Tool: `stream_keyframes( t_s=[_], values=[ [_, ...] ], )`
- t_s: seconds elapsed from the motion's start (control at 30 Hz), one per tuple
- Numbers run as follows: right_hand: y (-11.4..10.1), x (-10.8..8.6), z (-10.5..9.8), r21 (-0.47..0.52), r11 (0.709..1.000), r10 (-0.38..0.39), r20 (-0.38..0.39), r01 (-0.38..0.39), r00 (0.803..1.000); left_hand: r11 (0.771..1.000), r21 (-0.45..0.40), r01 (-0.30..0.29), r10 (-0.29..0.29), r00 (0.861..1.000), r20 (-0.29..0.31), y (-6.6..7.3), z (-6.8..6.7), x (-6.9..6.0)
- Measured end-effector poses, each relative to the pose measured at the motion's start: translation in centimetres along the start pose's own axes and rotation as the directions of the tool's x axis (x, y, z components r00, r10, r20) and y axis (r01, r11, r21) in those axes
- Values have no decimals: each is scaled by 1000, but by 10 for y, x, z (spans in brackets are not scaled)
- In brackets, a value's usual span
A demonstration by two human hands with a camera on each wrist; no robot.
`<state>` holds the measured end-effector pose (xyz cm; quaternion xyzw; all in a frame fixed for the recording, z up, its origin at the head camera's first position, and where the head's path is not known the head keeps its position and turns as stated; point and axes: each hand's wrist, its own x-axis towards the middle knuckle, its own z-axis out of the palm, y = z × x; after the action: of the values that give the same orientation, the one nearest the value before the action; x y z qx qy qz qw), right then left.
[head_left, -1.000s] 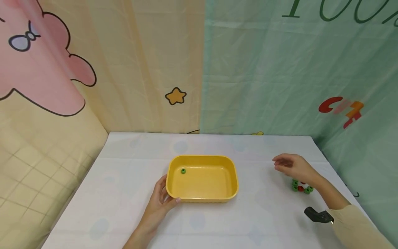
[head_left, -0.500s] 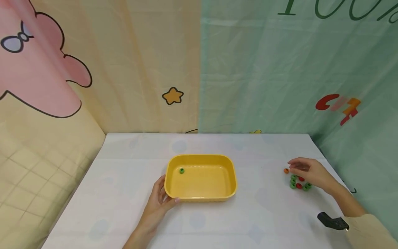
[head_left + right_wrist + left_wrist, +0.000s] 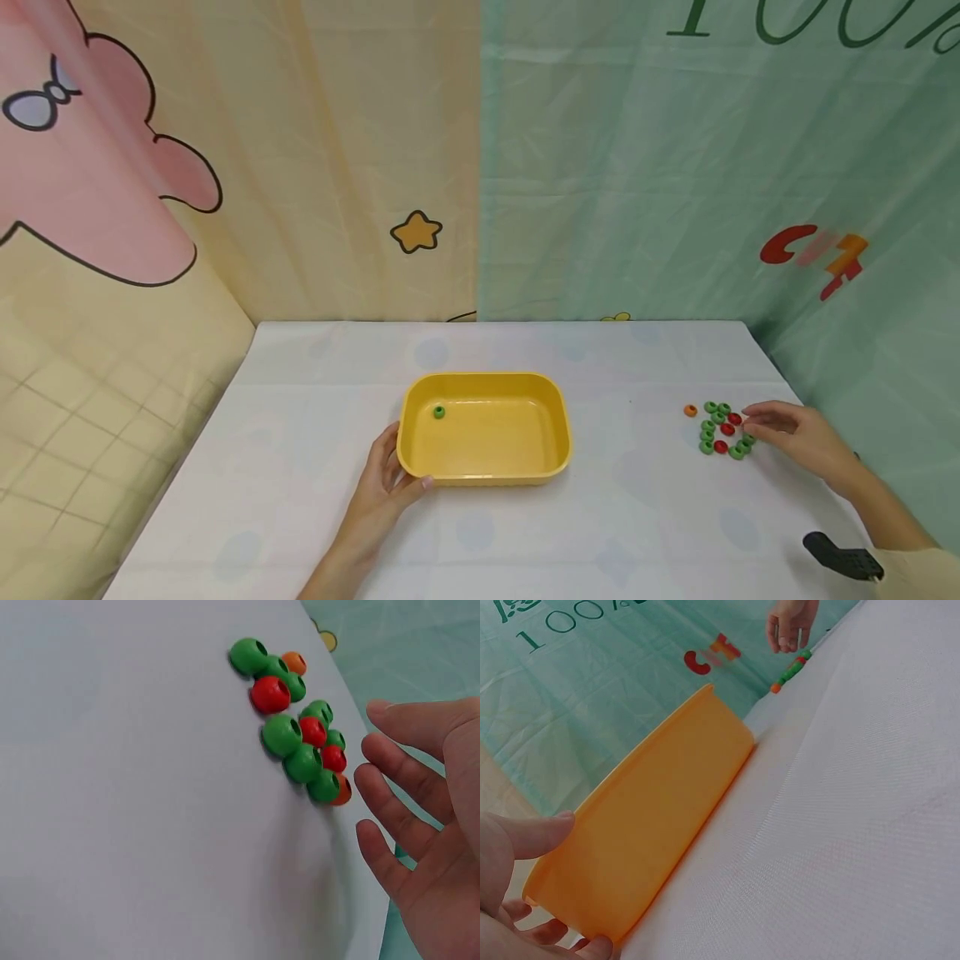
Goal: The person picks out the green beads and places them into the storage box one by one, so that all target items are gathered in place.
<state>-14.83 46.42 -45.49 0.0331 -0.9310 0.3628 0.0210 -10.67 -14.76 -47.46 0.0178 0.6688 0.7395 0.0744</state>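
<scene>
A shallow yellow tray [image 3: 487, 462] stands on the white table with one green bead [image 3: 438, 412] inside, toward its left. At the tray's front left corner, my left hand [image 3: 378, 496] grips it, thumb over the rim and fingers against the end wall, as the left wrist view shows. My right hand [image 3: 806, 442] hovers at the right side of a loose cluster of beads, fingers bent loosely and holding nothing. Green beads [image 3: 707, 447], red beads [image 3: 727, 429] and an orange bead [image 3: 690, 411] make up the cluster. In the right wrist view, a second orange bead [image 3: 343, 789] shows.
A white cloth with pale dots covers the table [image 3: 480, 542]. Printed curtains [image 3: 637, 167] hang behind it and at both sides. A black strap-like piece [image 3: 842, 557] sticks out at the right sleeve [image 3: 915, 573].
My right hand has moved right, from above and left of the beads to their right side, uncovering more of them. My left hand stays on the tray. The head view has shifted slightly.
</scene>
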Motion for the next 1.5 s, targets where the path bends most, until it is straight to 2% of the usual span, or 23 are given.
stream_keyframes(
  t_s=[0.17, 0.3, 0.53, 0.8, 0.93, 1.17, 1.5],
  values=[
    [11, -9, -3, -37, 994, 105, 25, -104, 994, 1000, 2, 14, -14, 1000, -4, 0, 1, -1],
    [17, -13, -2, -38, 992, 124, 15, -124, 992, 1000, 5, 15, -15, 1000, -5, 0, 1, -1],
    [23, -13, 8, -77, 995, 69, 10, -68, 998, 1000, 4, 6, -6, 1000, -8, 0, 1, 0],
    [31, -7, 16, -146, 989, 0, -60, -8, 998, 1000, 6, 14, -14, 1000, -17, 0, 2, 2],
    [30, -8, 15, -150, 989, 8, -65, -17, 998, 1000, 9, 14, -14, 1000, -16, 1, 1, 2],
    [22, -9, 10, -148, 987, 60, -41, -65, 997, 1000, 10, 4, -4, 1000, -7, -1, 1, 3],
    [-3, 0, 11, -114, 993, 5, -35, -9, 999, 1000, 7, 14, -14, 1000, -8, 0, 0, 3]
  ],
)
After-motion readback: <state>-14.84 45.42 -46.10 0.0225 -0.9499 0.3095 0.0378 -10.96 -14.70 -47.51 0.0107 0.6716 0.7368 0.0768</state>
